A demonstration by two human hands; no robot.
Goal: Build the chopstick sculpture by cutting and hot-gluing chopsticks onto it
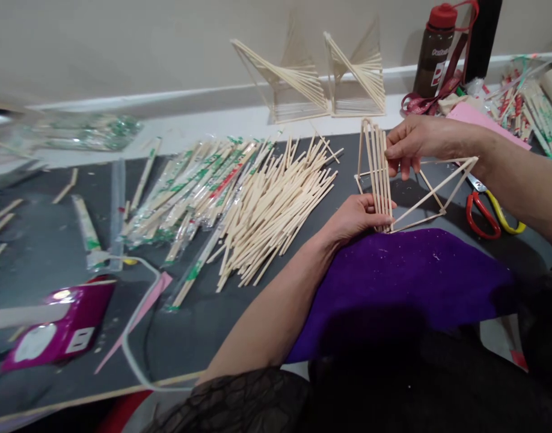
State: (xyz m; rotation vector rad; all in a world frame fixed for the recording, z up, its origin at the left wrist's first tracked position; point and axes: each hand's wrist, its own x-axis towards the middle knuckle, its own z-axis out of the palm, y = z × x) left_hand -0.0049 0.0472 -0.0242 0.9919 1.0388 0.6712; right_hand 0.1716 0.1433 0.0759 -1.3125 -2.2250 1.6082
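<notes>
A light wooden stick frame (pixel 420 198) stands on the dark table, with several sticks side by side forming its upright left part. My left hand (pixel 359 215) is closed on the lower ends of these sticks, thumb and fingers on either side. Near their upper part, my right hand (pixel 411 144) is closed with its fingertips at the rightmost stick. Beneath the frame's near edge lies a purple cloth (pixel 393 282). A large pile of loose sticks (pixel 276 210) lies left of my left hand.
Two finished-looking stick structures (pixel 303 84) (pixel 359 84) stand by the wall. Scissors (pixel 487 210) lie beneath my right forearm. A bottle (pixel 433 54) is at the back right. Wrapped chopsticks (pixel 195 186), a white cable (pixel 127 343) and a magenta packet (pixel 64 325) are at left.
</notes>
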